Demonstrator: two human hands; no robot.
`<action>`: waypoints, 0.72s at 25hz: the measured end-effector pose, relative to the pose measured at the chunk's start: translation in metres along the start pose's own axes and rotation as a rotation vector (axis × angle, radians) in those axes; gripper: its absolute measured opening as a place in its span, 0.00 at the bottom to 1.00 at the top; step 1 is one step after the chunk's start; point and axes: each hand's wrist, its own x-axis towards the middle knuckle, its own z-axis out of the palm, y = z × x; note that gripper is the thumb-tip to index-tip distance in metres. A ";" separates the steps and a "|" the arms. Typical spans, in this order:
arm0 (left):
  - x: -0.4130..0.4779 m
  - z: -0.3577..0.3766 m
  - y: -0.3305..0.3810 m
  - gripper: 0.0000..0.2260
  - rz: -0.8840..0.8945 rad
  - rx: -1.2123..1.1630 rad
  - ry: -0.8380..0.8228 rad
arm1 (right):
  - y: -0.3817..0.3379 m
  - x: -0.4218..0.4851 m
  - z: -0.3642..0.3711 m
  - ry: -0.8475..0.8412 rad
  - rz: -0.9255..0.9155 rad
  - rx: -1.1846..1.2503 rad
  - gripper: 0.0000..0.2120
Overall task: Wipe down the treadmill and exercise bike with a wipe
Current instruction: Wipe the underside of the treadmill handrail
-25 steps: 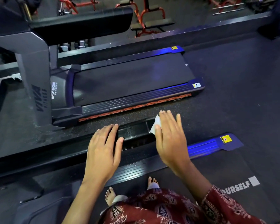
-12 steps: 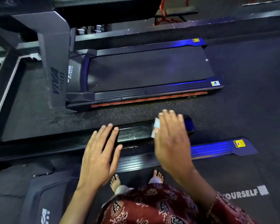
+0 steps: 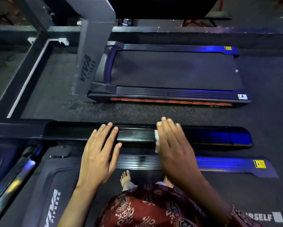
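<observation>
Right hand [image 3: 173,145], fingers straight, pins wipe [image 3: 156,136] to handrail [image 3: 136,135]; limp, light, likely bunches, best held under flat fingers. Left hand [image 3: 100,153] flat.

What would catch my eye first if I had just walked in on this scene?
Two flat hands sit at the centre: the left hand rests on a black treadmill handrail, while the right hand presses a white wipe onto it. Beyond them, a second treadmill stands on the floor, its edges lit blue.
</observation>
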 end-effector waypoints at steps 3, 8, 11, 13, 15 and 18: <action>-0.010 -0.014 -0.028 0.19 -0.059 0.007 -0.012 | -0.072 0.039 0.022 -0.067 -0.109 0.097 0.23; -0.020 -0.035 -0.069 0.20 -0.150 0.007 -0.036 | -0.111 0.060 0.029 -0.170 -0.291 0.209 0.20; -0.020 -0.045 -0.088 0.21 -0.208 0.011 -0.059 | -0.089 0.044 0.021 -0.004 -0.236 0.192 0.17; -0.019 -0.050 -0.103 0.22 -0.247 0.021 -0.097 | -0.096 0.040 0.020 -0.041 -0.226 0.141 0.21; -0.020 -0.059 -0.122 0.23 -0.305 0.036 -0.131 | -0.121 0.049 0.029 -0.091 -0.226 0.098 0.23; -0.026 -0.073 -0.150 0.26 -0.422 0.051 -0.189 | -0.161 0.084 0.047 -0.159 -0.267 0.062 0.25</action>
